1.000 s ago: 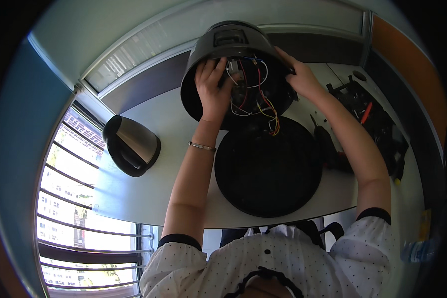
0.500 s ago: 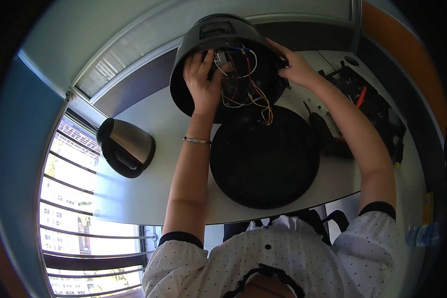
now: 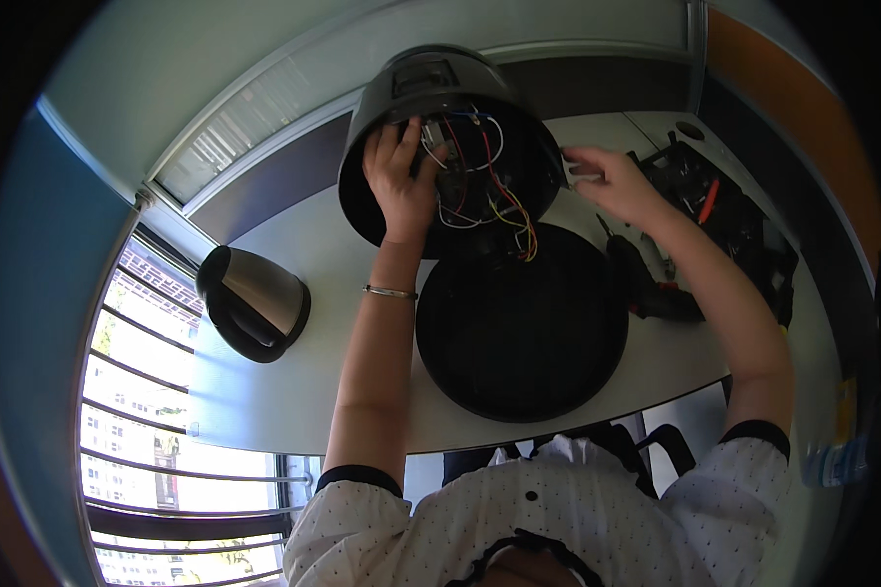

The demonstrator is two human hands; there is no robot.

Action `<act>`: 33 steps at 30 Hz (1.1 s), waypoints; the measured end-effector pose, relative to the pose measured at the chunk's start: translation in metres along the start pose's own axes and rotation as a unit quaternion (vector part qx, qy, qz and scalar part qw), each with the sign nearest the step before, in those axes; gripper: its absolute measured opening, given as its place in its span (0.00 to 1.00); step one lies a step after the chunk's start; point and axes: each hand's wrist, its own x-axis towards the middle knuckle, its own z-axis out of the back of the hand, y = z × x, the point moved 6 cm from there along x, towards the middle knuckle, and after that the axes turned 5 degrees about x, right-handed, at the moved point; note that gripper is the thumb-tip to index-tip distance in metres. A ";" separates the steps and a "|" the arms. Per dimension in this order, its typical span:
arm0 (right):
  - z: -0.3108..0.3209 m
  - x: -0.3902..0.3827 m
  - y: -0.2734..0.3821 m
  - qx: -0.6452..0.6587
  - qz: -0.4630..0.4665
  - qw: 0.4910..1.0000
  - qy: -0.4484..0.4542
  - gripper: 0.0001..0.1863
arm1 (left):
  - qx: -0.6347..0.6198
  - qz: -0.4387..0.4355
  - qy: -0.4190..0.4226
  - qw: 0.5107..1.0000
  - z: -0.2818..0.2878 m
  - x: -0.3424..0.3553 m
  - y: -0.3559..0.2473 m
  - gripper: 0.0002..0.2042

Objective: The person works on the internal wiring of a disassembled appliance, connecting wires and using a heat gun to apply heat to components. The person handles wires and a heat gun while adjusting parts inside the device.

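A dark grey cylindrical appliance body [image 3: 411, 88] lies tilted, its opening exposing white, red, blue and yellow wires [image 3: 514, 220]. My left hand [image 3: 398, 181] is at the opening's left, fingers bent against the rim and inside, holding the body; some fingertips are hidden. Just off the body's right edge, my right hand [image 3: 617, 181] hangs with fingers slightly bent and apart, holding nothing visible. A round black plate [image 3: 522, 333] lies below the body, with wires reaching toward it. A dark power tool [image 3: 641, 284] with a thin bit lies right of the plate.
A steel-and-black kettle [image 3: 252, 303] stands on the white desk [image 3: 362, 235] at left. An open black tool case [image 3: 724, 225] with a red-handled tool [image 3: 709, 201] lies at right. Partitions [image 3: 597, 78] border the desk behind; a barred window [image 3: 137, 372] is at left.
My right hand has let go of the body's right edge and moved down and right, its fingers loosening. My left hand stays on the body.
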 end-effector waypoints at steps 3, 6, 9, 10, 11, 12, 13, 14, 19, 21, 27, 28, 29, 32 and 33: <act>-0.001 -0.011 0.003 0.023 -0.003 1.000 -0.012 0.27 | 0.003 -0.009 -0.001 1.000 -0.002 0.000 -0.001 0.24; -0.005 -0.018 0.005 0.015 0.003 1.000 -0.015 0.28 | -0.011 -0.003 0.006 1.000 0.000 0.000 -0.002 0.24; -0.011 -0.023 0.008 0.021 0.015 1.000 -0.005 0.32 | -0.008 -0.007 0.004 1.000 0.003 0.000 -0.005 0.24; -0.014 -0.023 0.010 0.038 0.029 0.999 -0.010 0.33 | -0.028 0.010 0.013 0.999 0.000 -0.002 0.002 0.24; -0.016 -0.021 0.011 0.056 0.043 0.997 -0.015 0.33 | -0.023 0.007 0.006 1.000 -0.001 -0.001 0.002 0.24; -0.019 -0.021 0.009 0.052 0.058 0.997 -0.024 0.33 | -0.019 0.006 0.004 1.000 -0.002 -0.003 0.001 0.24; -0.021 -0.019 0.008 0.047 0.072 0.996 -0.033 0.33 | -0.015 0.004 0.001 1.000 -0.002 -0.004 0.000 0.24; -0.022 -0.018 0.008 0.042 0.086 0.994 -0.042 0.33 | -0.017 -0.001 -0.005 1.000 -0.001 -0.002 -0.002 0.23; -0.021 -0.018 -0.003 -0.035 0.100 0.993 -0.057 0.33 | 0.016 -0.022 0.003 1.000 0.000 0.000 -0.009 0.23; -0.019 -0.017 -0.003 -0.060 0.109 0.991 -0.059 0.33 | 0.004 -0.041 -0.017 0.999 -0.002 0.002 -0.006 0.23; 0.003 -0.018 -0.001 -0.057 0.043 0.997 -0.014 0.33 | 0.019 -0.067 -0.025 0.997 0.000 0.000 -0.003 0.21; 0.015 -0.018 -0.003 -0.054 -0.021 0.998 -0.013 0.30 | 0.013 -0.075 -0.031 0.997 0.001 0.000 -0.002 0.21; 0.030 -0.023 -0.006 -0.053 -0.046 0.997 -0.029 0.25 | 0.006 -0.081 -0.037 0.996 0.001 -0.001 0.001 0.21; 0.070 -0.038 -0.023 -0.139 -0.077 0.986 -0.040 0.13 | 0.014 -0.065 -0.034 0.997 0.000 -0.001 -0.002 0.22; 0.075 -0.045 -0.030 -0.180 -0.098 0.978 -0.027 0.12 | 0.010 -0.063 -0.032 0.997 0.000 0.001 -0.004 0.22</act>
